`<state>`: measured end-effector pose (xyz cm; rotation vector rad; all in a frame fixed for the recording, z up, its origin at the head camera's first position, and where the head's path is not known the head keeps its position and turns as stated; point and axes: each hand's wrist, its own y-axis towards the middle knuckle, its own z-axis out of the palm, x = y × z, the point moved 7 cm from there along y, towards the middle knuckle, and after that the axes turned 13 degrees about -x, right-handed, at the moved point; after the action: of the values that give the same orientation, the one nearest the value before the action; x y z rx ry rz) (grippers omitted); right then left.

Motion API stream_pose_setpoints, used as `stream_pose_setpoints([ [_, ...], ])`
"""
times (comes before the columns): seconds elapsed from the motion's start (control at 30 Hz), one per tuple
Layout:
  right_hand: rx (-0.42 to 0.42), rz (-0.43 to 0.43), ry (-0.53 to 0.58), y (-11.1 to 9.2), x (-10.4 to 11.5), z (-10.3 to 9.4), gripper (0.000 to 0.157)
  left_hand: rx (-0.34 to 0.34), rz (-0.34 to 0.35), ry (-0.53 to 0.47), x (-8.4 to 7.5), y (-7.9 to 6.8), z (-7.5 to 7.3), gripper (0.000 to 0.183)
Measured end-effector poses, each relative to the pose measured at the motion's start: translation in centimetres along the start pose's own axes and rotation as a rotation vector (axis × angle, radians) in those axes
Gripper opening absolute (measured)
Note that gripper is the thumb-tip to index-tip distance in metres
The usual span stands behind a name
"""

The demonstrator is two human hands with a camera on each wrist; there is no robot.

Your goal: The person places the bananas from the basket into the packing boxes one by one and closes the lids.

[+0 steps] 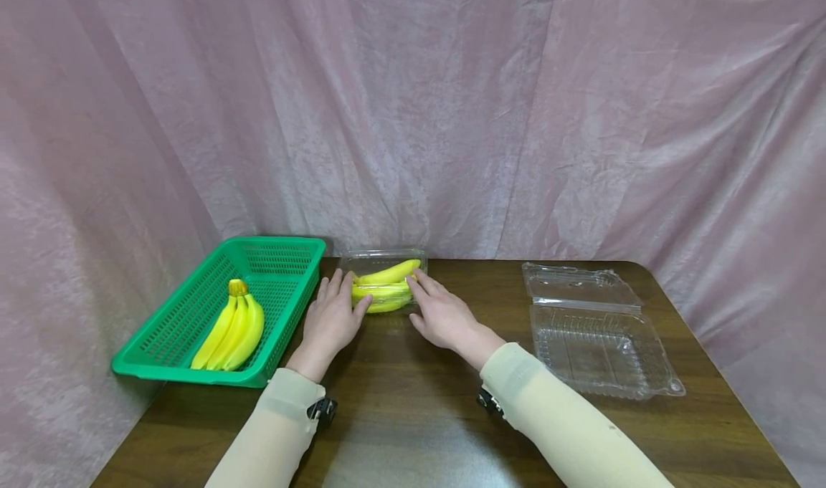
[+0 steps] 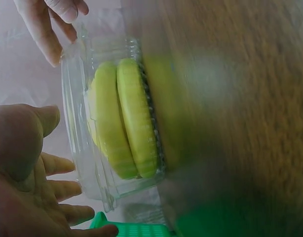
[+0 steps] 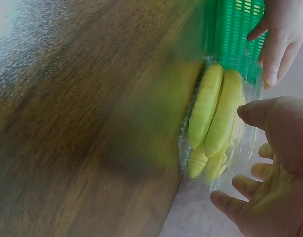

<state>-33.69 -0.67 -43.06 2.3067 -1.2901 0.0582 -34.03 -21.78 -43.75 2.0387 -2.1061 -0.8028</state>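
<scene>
Yellow bananas (image 1: 382, 303) lie inside a clear plastic clamshell box (image 1: 381, 254) near the table's back edge. In the left wrist view, the box's clear lid (image 2: 71, 113) stands over the bananas. My left hand (image 1: 331, 319) is at the box's left end, its fingers spread and nearly straight along the rim. At the right end, my right hand (image 1: 444, 317) reaches in with loosely extended fingers, the fingertips right at the lid. Neither hand curls round the box.
To the left sits a green basket (image 1: 284, 243) with a bunch of bananas (image 1: 235, 330) in it. A second clear clamshell box (image 1: 590, 348) lies unfolded on the right side of the wooden table (image 1: 413, 416). Pink curtains (image 1: 439, 115) hang behind.
</scene>
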Motion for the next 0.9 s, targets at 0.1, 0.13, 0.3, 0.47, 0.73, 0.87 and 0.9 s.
stream_pose_setpoints([
  [0.1, -0.004, 0.002, -0.001, -0.4, -0.1, -0.4, 0.074, -0.001, 0.007, -0.002, -0.3, -0.2, 0.0, 0.078],
  [0.13, -0.006, 0.003, -0.002, -0.5, -0.2, -0.5, 0.074, -0.001, 0.011, -0.001, -0.4, -0.3, 0.0, 0.079],
  [0.3, -0.022, 0.004, -0.002, -1.2, -0.4, -1.2, 0.075, -0.019, 0.036, -0.005, -1.2, -0.5, -0.2, 0.078],
  [0.47, -0.034, 0.000, -0.018, -2.2, -0.7, -2.0, 0.075, -0.042, 0.067, -0.010, -2.4, -0.9, -0.8, 0.078],
  [0.73, -0.072, -0.009, -0.004, -3.7, -1.2, -3.2, 0.074, -0.046, 0.106, -0.006, -4.0, -1.4, -1.4, 0.075],
  [0.87, -0.079, -0.011, 0.003, -4.4, -1.5, -3.7, 0.075, -0.033, 0.117, -0.009, -4.7, -1.7, -1.5, 0.075],
  [0.9, -0.076, -0.009, 0.002, -4.6, -1.6, -3.8, 0.075, -0.032, 0.121, -0.008, -4.8, -1.7, -1.5, 0.075],
])
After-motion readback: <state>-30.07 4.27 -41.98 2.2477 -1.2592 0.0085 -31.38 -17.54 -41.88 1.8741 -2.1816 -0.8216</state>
